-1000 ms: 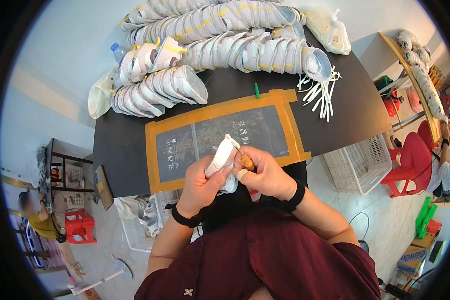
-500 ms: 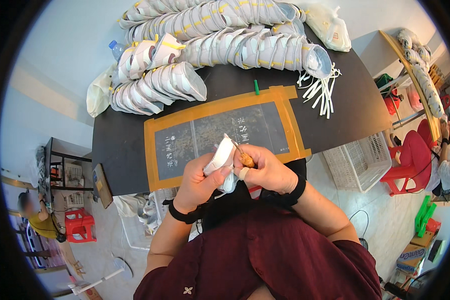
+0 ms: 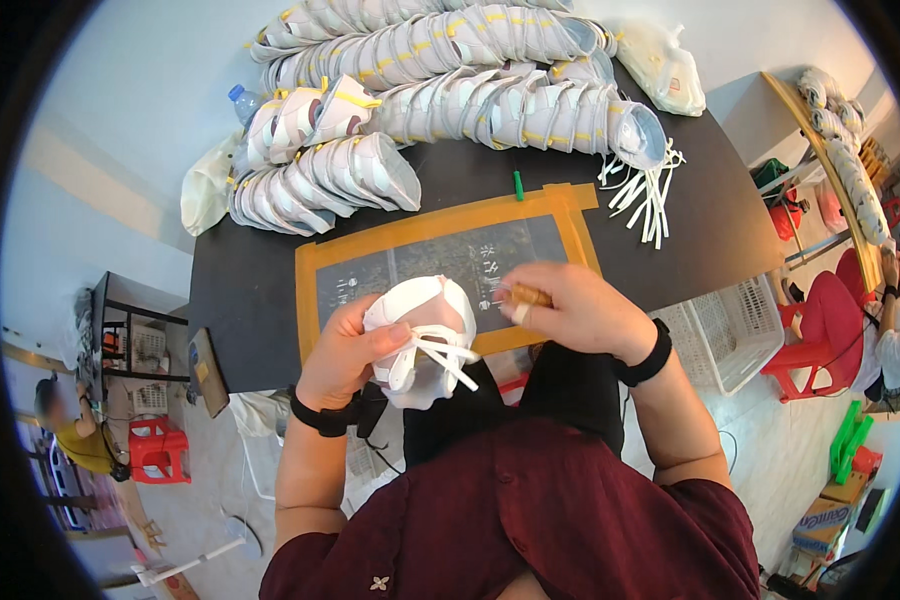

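Note:
My left hand (image 3: 342,350) grips a white and pale pink shoe upper (image 3: 440,315) by its side, thumb on top. A white lace (image 3: 448,352) is threaded at its front, with loose ends hanging over the grey-blue lining. To the right, apart from the upper, my right hand (image 3: 590,312) is closed around the wooden handle of an awl (image 3: 528,296); its metal tip is blurred or hidden. Both hands are over the near edge of a dark table (image 3: 670,240), in front of a dark panel (image 3: 410,258) bordered with orange tape.
Long rows of nested shoe uppers (image 3: 510,120) lie across the table's far side. Loose white laces (image 3: 652,200) hang from one row, near a small green object (image 3: 518,186). A white plastic bag (image 3: 660,70) sits far right. A white crate (image 3: 720,335) stands below right; co-workers sit at both sides.
The upper has turned and tilted so its laced front shows. My right hand has drawn away to the right with the awl; my left hand has shifted left with the upper.

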Tool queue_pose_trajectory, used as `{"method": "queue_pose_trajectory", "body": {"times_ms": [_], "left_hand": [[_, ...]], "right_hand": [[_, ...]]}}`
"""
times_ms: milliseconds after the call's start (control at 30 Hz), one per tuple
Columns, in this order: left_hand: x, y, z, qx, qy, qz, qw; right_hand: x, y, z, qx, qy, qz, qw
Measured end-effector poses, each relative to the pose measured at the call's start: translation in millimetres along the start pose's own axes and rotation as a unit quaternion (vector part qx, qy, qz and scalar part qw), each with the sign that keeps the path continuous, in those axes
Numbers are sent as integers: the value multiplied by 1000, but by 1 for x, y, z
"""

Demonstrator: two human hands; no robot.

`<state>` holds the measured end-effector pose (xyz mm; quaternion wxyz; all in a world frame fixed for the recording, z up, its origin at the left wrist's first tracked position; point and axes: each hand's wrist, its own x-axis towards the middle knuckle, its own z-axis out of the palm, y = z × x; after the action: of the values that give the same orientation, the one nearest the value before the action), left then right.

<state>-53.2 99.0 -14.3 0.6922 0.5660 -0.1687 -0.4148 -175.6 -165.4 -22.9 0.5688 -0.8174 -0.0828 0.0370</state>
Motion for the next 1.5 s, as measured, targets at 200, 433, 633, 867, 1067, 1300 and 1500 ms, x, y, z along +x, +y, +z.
{"method": "queue_pose_trajectory", "body": {"times_ms": [200, 433, 633, 867, 1067, 1300, 1500], "left_hand": [[0, 15, -8, 14, -71, -55, 996], [10, -17, 21, -318, -108, 170, 926], [22, -42, 63, -62, 82, 361, 927], [21, -27, 57, -140, 124, 303, 935], [14, -45, 21, -287, 15, 101, 952], [13, -47, 40, -297, -45, 53, 952], [10, -52, 40, -220, -57, 30, 973]], "right_hand": [[24, -1, 30, 85, 61, -32, 994], [38, -23, 61, 636, 146, 36, 756], [49, -35, 73, 697, 176, -45, 694], [26, -22, 67, 498, 220, 5, 839], [-3, -13, 20, -14, 307, -140, 941], [6, -13, 14, -68, 153, -160, 973], [8, 10, 23, -68, 142, -184, 970]]}}
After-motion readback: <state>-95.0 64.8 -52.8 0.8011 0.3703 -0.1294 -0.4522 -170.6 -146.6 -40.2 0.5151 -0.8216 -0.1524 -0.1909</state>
